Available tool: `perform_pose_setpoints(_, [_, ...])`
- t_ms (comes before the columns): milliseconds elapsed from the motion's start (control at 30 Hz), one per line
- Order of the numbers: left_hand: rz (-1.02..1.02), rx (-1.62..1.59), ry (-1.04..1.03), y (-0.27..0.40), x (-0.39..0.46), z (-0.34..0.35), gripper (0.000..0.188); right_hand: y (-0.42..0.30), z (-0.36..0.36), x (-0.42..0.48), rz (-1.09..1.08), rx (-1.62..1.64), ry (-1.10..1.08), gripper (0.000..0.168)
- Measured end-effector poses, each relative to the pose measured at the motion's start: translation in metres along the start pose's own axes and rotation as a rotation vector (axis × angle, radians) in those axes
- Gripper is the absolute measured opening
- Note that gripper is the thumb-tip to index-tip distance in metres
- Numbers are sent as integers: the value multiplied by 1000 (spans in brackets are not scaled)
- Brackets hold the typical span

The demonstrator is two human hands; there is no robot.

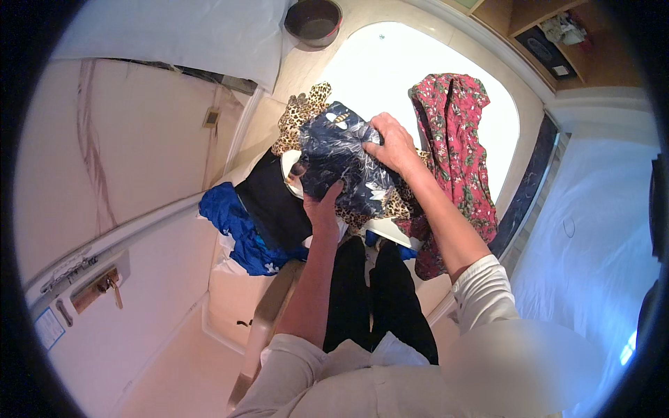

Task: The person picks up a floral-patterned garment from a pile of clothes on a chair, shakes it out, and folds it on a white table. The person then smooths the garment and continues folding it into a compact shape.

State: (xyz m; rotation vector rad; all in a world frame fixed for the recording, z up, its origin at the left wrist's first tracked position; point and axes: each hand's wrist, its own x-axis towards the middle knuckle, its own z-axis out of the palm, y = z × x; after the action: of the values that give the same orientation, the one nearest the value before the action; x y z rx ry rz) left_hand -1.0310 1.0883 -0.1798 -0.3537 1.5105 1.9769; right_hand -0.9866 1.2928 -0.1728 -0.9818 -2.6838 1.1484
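A folded dark navy garment (339,157) with pale leafy streaks and a bee-like print is between my hands. My left hand (323,201) grips its lower left part, with the thumb on top and the fingers hidden. At its upper right edge, my right hand (389,141) holds the fabric, the thumb lying over it. Leopard-print fabric (303,115) shows behind and below the garment. To its left are a black cloth (274,201) and a blue garment (230,224). A red floral garment (460,157) hangs over the right side of a white tub (381,68).
A dark round basin (313,23) stands on the tub's surround. At left are a stained wall panel (151,146) and a metal latch (102,290). Open wooden shelving (528,18) is at upper right. Translucent sheeting (585,209) hangs on the right. An armrest-like brown piece (266,313) stands beside my left arm.
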Motion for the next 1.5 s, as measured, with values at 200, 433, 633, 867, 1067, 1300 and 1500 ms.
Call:
perform_pose_setpoints(200, [-91, -62, -88, 54, -6, 29, 58, -8, -26, -8, 109, 239, -2, 36])
perform_pose_setpoints(433, [11, -17, -450, 89, 41, 78, 52, -17, -78, 16, 98, 422, 214, 36])
perform_pose_setpoints(633, [-38, -134, -523, 94, 77, 123, 42, -22, -118, 41, -12, 605, 432, 27])
perform_pose_setpoints(867, [-232, -132, -489, 39, 156, 120, 35, 38, -88, 74, 118, -22, 454, 49])
perform_pose_setpoints(1067, [-241, 191, -341, 10, 164, 68, 24, 57, -59, 2, 116, -212, 525, 61])
perform_pose_setpoints(1300, [-395, 204, -328, 15, 82, 105, 58, 69, -50, -83, 363, -349, 535, 83])
perform_pose_setpoints(1500, [106, 877, -474, -23, 17, 69, 83, 98, -54, -90, 548, -119, 442, 69])
